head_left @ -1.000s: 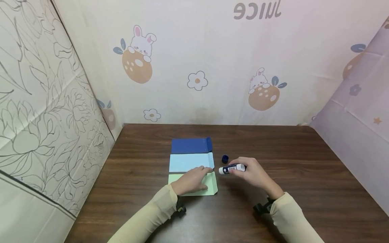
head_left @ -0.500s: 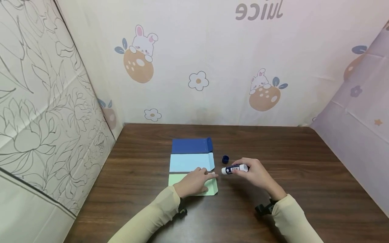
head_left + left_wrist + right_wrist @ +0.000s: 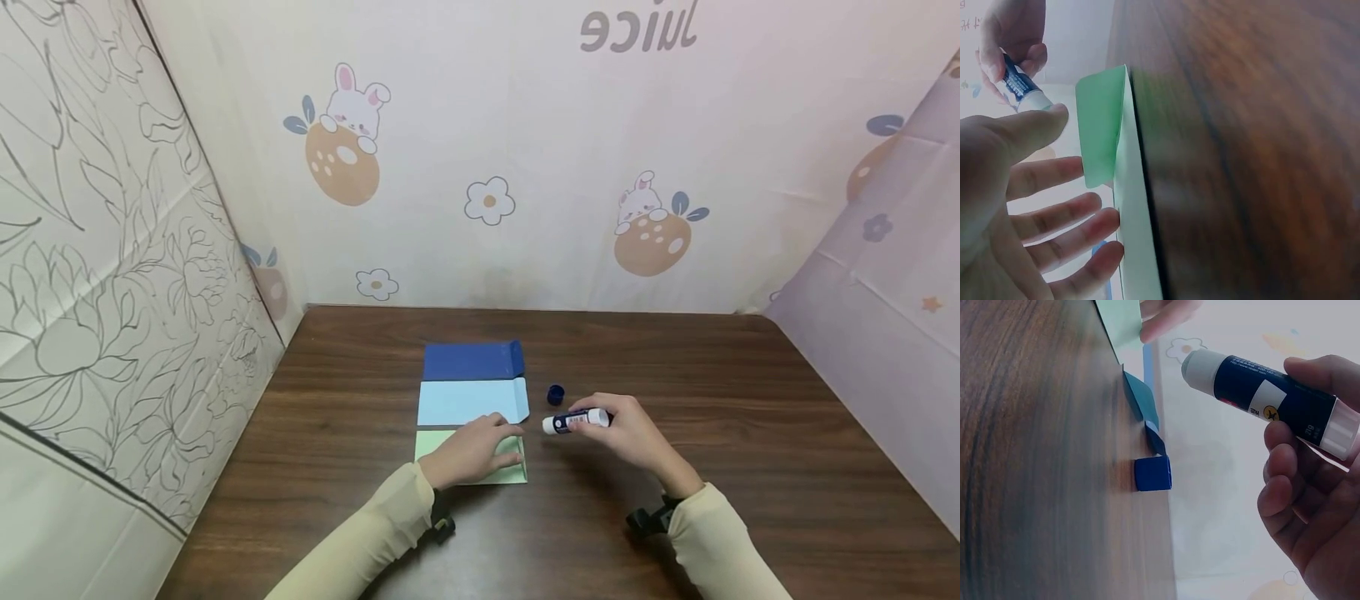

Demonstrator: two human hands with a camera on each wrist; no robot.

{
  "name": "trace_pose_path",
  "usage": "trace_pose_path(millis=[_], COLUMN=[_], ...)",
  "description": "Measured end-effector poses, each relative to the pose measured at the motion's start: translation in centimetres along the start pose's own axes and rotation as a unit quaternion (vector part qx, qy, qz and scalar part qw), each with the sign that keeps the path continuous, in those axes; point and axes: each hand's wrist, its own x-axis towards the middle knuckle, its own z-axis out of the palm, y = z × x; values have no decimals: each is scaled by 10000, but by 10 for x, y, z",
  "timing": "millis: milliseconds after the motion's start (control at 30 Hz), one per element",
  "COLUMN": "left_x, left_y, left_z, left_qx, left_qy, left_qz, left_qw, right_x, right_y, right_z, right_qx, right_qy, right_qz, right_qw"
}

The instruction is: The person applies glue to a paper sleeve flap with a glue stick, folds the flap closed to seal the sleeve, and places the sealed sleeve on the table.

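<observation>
My left hand (image 3: 472, 450) lies over the green paper envelope (image 3: 431, 443), its fingers loosely extended. In the left wrist view, fingertips touch the green paper, and the envelope's side flap (image 3: 1100, 128) stands raised from the sheet. My right hand (image 3: 626, 429) holds an uncapped glue stick (image 3: 1260, 394) between thumb and fingers, above the table and right of the envelope. The white end of the stick points left, toward the envelope. The dark blue glue cap (image 3: 555, 394) sits on the table just beyond the stick.
Behind the green envelope lie a light blue envelope (image 3: 465, 402) and a dark blue envelope (image 3: 467, 360), in a column, each with a flap on its right side. The brown wooden table (image 3: 337, 400) meets a printed curtain (image 3: 420, 167) at the back.
The green envelope's flap lay spread out to the right and is now turned up and inward. My left hand has shifted slightly left. The glue stick stays held, barely moved.
</observation>
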Motion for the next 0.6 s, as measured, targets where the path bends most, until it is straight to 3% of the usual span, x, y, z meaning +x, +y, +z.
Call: trace_pose_path(millis=[333, 600], left_x=[-3, -2], left_y=[7, 21], left_z=[-7, -11], left_qx=[284, 1050], left_qy=[141, 118], left_qz=[-236, -250], left_qw=[9992, 9941], right_x=[1, 0], right_y=[-2, -4], right_z=[3, 4], right_qx=[3, -16], right_qy=[-95, -111], right_qz=[99, 12], right_qw=[9999, 9999])
